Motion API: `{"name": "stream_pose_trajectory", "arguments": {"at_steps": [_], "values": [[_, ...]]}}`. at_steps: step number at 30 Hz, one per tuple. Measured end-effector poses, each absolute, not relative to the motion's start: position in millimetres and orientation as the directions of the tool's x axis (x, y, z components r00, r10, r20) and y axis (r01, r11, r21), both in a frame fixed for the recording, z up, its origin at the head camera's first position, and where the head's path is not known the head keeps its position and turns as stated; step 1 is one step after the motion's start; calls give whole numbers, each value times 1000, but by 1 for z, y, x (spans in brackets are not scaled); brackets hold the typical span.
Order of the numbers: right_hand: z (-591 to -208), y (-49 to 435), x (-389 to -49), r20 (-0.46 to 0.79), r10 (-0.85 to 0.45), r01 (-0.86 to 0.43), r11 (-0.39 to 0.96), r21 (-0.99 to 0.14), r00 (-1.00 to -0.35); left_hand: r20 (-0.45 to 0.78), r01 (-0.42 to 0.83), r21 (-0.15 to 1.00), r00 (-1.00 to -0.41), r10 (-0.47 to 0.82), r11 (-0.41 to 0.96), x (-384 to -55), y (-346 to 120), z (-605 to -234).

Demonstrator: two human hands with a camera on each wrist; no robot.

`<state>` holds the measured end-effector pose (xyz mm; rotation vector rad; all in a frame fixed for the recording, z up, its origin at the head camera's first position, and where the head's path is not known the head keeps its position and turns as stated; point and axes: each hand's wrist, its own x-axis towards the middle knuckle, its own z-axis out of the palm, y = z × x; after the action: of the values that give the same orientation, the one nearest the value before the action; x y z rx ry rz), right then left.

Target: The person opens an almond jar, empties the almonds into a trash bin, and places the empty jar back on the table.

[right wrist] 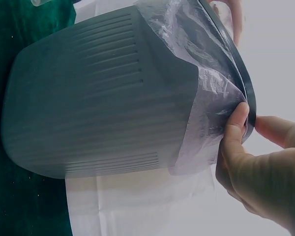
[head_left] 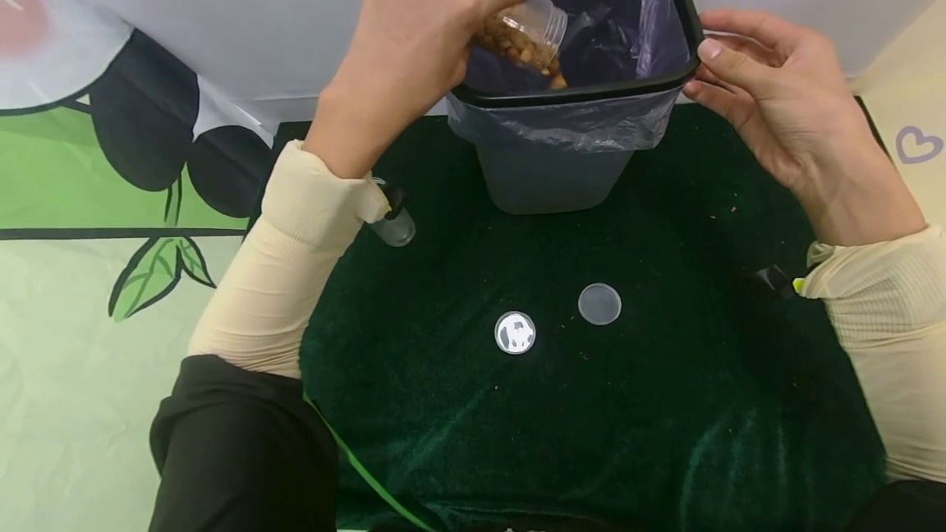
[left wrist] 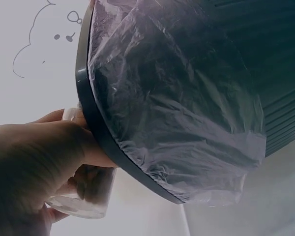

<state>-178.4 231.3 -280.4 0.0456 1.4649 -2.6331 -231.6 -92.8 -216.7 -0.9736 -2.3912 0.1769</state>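
My left hand (head_left: 414, 39) grips a clear plastic jar (head_left: 545, 19) tilted mouth-down over the trash bin (head_left: 554, 179). Small tan pieces that look like nuts (head_left: 517, 48) fill its lower side, and some are at the mouth, tipping out. A thin see-through liner bag (head_left: 584, 126) is folded over the bin's black rim (head_left: 576, 97). At the rim's right corner, my right hand (head_left: 798, 101) pinches the edge between thumb and fingers. In the left wrist view, the rim hides the jar's mouth. The bin stands upright.
On the dark green cloth (head_left: 458, 433) lie a shiny round disc (head_left: 515, 332) and a translucent round lid (head_left: 600, 304). Another clear container (head_left: 397, 228) lies partly behind my left sleeve. A white sheet (head_left: 244, 15) hangs behind the bin. Small crumbs dot the cloth.
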Motion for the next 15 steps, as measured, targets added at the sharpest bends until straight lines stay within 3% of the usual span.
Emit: {"name": "stream_pose_trajectory", "arguments": {"at_steps": [15], "values": [[-281, 234, -178, -95, -90, 127, -506, -853, -991, 466, 596, -361, -550, 692, 717, -231, -92, -216]]}}
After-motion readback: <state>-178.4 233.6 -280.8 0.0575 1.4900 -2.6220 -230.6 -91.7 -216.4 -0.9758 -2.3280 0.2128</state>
